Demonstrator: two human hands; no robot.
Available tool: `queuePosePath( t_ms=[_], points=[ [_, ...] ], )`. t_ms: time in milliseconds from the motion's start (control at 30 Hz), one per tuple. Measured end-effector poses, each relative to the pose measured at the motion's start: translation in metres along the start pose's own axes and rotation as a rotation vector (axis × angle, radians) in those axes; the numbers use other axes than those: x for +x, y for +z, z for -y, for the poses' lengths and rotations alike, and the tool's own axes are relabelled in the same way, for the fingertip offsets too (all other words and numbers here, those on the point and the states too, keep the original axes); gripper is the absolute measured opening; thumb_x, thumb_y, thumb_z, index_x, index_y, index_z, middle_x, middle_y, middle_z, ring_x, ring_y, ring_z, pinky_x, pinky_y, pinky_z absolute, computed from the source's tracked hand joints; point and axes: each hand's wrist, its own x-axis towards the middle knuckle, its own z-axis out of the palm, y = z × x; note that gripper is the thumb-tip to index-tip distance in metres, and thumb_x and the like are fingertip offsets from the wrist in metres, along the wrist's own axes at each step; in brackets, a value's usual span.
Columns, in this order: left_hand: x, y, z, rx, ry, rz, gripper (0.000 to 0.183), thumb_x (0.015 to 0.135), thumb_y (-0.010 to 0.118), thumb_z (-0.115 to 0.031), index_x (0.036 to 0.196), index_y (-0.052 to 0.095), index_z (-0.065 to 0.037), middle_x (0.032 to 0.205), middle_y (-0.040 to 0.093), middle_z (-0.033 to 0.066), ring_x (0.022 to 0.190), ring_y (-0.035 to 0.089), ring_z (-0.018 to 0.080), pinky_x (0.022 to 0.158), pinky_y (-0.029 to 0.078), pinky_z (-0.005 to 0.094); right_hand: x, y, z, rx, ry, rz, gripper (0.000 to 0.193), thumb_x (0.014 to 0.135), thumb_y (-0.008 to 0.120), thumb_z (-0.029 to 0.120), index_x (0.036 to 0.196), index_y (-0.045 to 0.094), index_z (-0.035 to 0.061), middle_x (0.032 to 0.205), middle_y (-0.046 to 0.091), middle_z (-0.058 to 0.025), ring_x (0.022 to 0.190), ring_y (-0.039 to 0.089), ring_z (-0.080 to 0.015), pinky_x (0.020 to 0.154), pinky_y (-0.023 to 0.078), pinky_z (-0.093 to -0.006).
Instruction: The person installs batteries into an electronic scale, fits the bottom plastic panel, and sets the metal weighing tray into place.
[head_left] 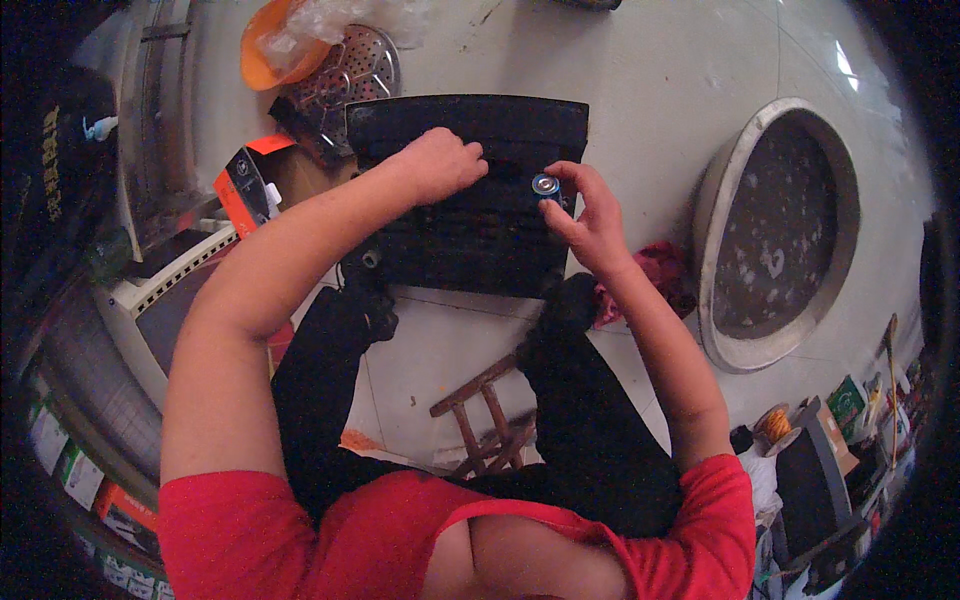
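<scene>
A short, round blue battery [546,187] with a silver end is pinched between the thumb and fingers of my right hand [590,215]. It is held over the right side of a black, flat-topped panel or low stand [470,240]. My left hand [445,165] is over the panel's upper middle, with its fingers curled together. Whether anything small is in those fingers is hidden. The two hands are apart. Dark shapes on the black surface are too dim to make out.
An open orange-and-black box [243,190] is left of the panel, with a perforated metal disc [360,70] and an orange bowl [260,60] beyond. On the right stands a large oval tub [708,260]. A wooden stool [470,405] is between my legs. A red cloth [660,280] lies near my right forearm.
</scene>
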Motion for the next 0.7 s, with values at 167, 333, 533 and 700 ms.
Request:
queuePosePath(
  t_ms=[167, 333, 533, 700],
  points=[
    [0.0, -0.005, -0.001, -0.029, 0.061, -0.085, 0.023, 0.078, 0.055, -0.013, 0.1, 0.052, -0.008, 0.097, 0.055, 0.0104, 0.086, 0.061, 0.0264, 0.064, 0.052, 0.0391, -0.001, -0.002, -0.001, 0.007, 0.009, -0.017, 0.037, 0.072, 0.067, 0.011, 0.107, 0.057, 0.004, 0.096, 0.058, -0.0055, 0.084, 0.052, -0.015, 0.08, 0.043, -0.0277],
    [-0.003, -0.003, -0.003, -0.032, 0.095, -0.207, 0.013, 0.079, 0.053, -0.013, 0.09, 0.056, -0.006, 0.093, 0.054, 0.0085, 0.083, 0.06, 0.0241, 0.063, 0.051, 0.0375, -0.005, -0.001, -0.002, -0.029, -0.014, -0.028, 0.038, 0.072, 0.067, 0.011, 0.107, 0.056, 0.0043, 0.097, 0.059, -0.0059, 0.083, 0.053, -0.0158, 0.079, 0.044, -0.0283],
    [-0.003, -0.007, -0.002, -0.051, 0.112, -0.141, 0.016, 0.078, 0.054, -0.012, 0.091, 0.056, -0.004, 0.097, 0.052, 0.0096, 0.087, 0.058, 0.0252, 0.065, 0.052, 0.037, -0.004, -0.002, 0.0, -0.005, -0.003, -0.01, 0.039, 0.072, 0.068, 0.011, 0.108, 0.056, 0.0045, 0.098, 0.059, -0.0061, 0.084, 0.054, -0.0157, 0.08, 0.044, -0.0283],
    [0.002, -0.011, 0.006, -0.044, 0.187, -0.133, 0.017, 0.077, 0.055, -0.012, 0.092, 0.056, -0.005, 0.101, 0.052, 0.0105, 0.088, 0.057, 0.0256, 0.065, 0.051, 0.0372, -0.004, -0.001, 0.0, -0.007, 0.005, -0.018, 0.038, 0.072, 0.068, 0.012, 0.108, 0.056, 0.0045, 0.097, 0.059, -0.006, 0.083, 0.054, -0.0159, 0.079, 0.045, -0.0282]
  ],
)
